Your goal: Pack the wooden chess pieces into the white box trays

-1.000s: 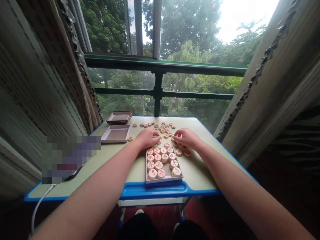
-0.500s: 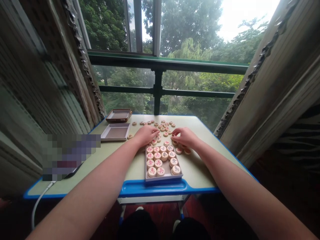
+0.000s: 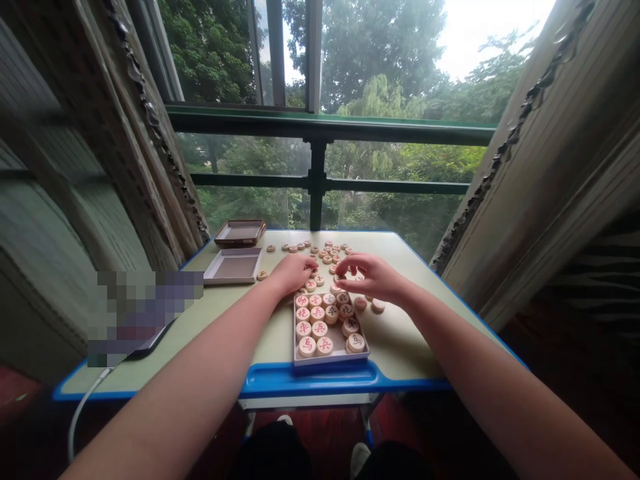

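Note:
A shallow white box (image 3: 340, 335) near the table's front edge holds rows of round wooden Chinese chess pieces marked in red or black, some stacked. Beyond its upper left corner, my left hand (image 3: 296, 272) has its fingertips closed on a chess piece (image 3: 315, 272), which they partly hide. Over the box's far right side hovers my right hand (image 3: 373, 275), thumb and fingers curved and apart, with nothing visible between them. Just below its thumb lies a red-marked piece (image 3: 335, 289). More loose pieces (image 3: 327, 259) are scattered beyond both hands.
At the back left stand an open box lid (image 3: 231, 278) and a brown-edged tray (image 3: 240, 241). A blurred-out device with a white cable (image 3: 90, 387) lies on the left. The table (image 3: 400, 350) has a blue rim and front groove; curtains flank the window.
My right hand has moved left toward the box's far edge, and its fingers have spread. My left hand stays nearly in place. The view has shifted slightly.

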The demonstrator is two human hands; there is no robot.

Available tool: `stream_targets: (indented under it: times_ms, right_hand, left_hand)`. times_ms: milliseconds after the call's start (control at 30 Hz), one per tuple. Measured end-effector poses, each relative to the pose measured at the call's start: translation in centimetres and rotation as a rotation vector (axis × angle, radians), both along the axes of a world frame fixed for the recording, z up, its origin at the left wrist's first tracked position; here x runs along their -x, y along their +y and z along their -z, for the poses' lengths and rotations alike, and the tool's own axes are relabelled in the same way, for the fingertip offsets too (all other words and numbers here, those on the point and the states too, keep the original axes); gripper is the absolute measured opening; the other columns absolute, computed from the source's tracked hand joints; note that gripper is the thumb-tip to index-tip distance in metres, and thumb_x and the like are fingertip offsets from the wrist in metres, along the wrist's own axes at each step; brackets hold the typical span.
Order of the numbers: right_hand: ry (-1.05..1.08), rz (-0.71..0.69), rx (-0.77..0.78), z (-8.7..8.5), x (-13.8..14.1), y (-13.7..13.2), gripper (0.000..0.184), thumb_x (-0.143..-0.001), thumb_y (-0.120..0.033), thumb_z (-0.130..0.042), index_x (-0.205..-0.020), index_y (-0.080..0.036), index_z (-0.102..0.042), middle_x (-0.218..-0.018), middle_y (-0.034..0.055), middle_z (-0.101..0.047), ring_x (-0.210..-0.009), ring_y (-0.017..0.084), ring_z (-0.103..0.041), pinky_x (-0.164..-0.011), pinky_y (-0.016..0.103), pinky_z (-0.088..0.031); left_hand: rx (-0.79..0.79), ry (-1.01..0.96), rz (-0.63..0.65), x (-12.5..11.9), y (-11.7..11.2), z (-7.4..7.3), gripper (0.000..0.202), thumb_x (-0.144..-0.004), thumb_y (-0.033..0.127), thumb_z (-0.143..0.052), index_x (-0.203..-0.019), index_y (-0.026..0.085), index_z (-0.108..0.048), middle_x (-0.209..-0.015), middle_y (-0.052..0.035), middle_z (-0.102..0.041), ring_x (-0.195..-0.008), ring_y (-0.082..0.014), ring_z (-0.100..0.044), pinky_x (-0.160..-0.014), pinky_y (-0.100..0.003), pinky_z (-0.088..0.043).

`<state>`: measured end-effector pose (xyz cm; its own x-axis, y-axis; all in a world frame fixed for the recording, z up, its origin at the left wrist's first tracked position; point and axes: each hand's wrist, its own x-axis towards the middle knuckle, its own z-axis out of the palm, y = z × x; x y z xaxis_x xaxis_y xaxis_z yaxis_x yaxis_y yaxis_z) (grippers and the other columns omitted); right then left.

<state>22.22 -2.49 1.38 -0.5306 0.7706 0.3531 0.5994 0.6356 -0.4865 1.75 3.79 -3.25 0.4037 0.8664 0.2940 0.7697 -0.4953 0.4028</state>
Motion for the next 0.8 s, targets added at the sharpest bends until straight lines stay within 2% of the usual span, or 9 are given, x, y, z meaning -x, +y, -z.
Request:
stream_targets:
  times_ms: [167, 333, 467, 800]
  right_hand:
    - [-0.124, -0.093, 0.088, -1.2, 0.1, -1.2, 0.022, -0.072, -0.034, -0.064, -0.083, -0.016, -0.065, -0.071, 0.0006, -0.053, -0.067, 0.011, -0.047, -0.06, 0.023, -0.039]
    - [-0.27, -0.214, 0.162, -1.3, 0.5, -1.9, 0.019, -0.072, -0.033, -0.064, -0.083, -0.017, -0.066, -0.074, 0.0003, -0.055, -0.068, 0.011, -0.05, -0.063, 0.023, -0.039]
    - [-0.303, -0.221, 0.178, -1.5, 0.7, -2.2, 0.018, -0.074, -0.032, -0.062, -0.083, -0.017, -0.066, -0.076, 0.0009, -0.058, -0.067, 0.011, -0.051, -0.062, 0.022, -0.039]
    - [-0.379, -0.305, 0.133, -1.3, 1.9, -3.9, 0.016, -0.069, -0.028, -0.068, -0.08, -0.017, -0.065, -0.076, 0.0009, -0.055, -0.063, 0.01, -0.046, -0.059, 0.021, -0.036]
  left_hand:
    - [-0.088, -0.031, -0.036, -0.1, 0.0, -0.2, 0.032, -0.075, 0.008, -0.044, -0.09, 0.018, -0.07, -0.095, -0.004, -0.07, -0.091, -0.0165, -0.062, -0.085, -0.026, -0.046]
    - [-0.102, -0.053, -0.03, -0.1, -0.2, -0.3, 0.03, -0.074, 0.01, -0.044, -0.085, 0.018, -0.07, -0.09, -0.0026, -0.071, -0.087, -0.0164, -0.062, -0.084, -0.027, -0.047]
    - [-0.098, -0.024, -0.023, -0.1, -0.1, -0.2, 0.028, -0.074, 0.013, -0.044, -0.082, 0.019, -0.07, -0.088, -0.0023, -0.071, -0.085, -0.0166, -0.063, -0.082, -0.027, -0.047]
    - [-0.149, 0.009, -0.019, 0.1, 0.0, -0.3, 0.028, -0.073, 0.016, -0.043, -0.079, 0.019, -0.07, -0.084, -0.0024, -0.07, -0.082, -0.0174, -0.062, -0.081, -0.028, -0.048]
